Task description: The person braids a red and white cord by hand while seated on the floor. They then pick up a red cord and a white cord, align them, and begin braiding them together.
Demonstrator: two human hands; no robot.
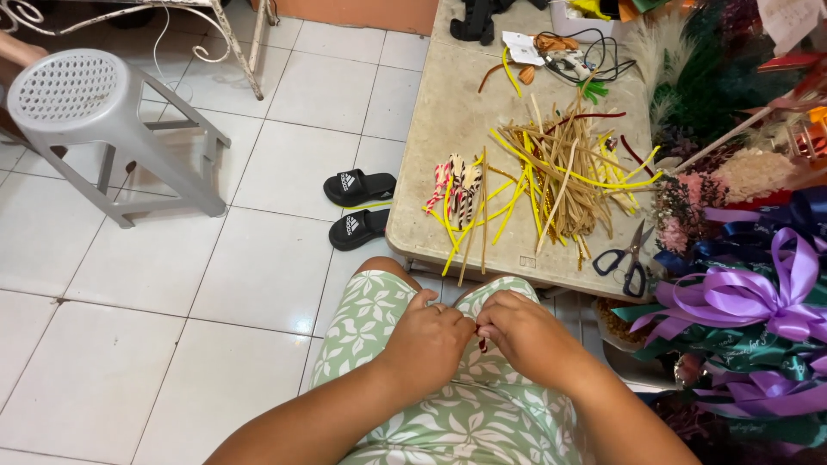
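**Both hands pinching a tiny red bit over the lap**

Left hand & right hand meet over the green floral lap, fingers pressed together, pinching a small dark-red piece, prob a pipe cleaner but mostly hidden. Just beyond the hands is the worktop w/ a pipe cleaner pile; scissors sit right of the pile, black sandals on the floor to its left.

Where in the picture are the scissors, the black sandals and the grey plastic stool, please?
scissors (631, 255): head view, on the pivot.
black sandals (359, 185): head view, on the farther sandal's strap.
grey plastic stool (65, 86): head view, on the perforated seat.
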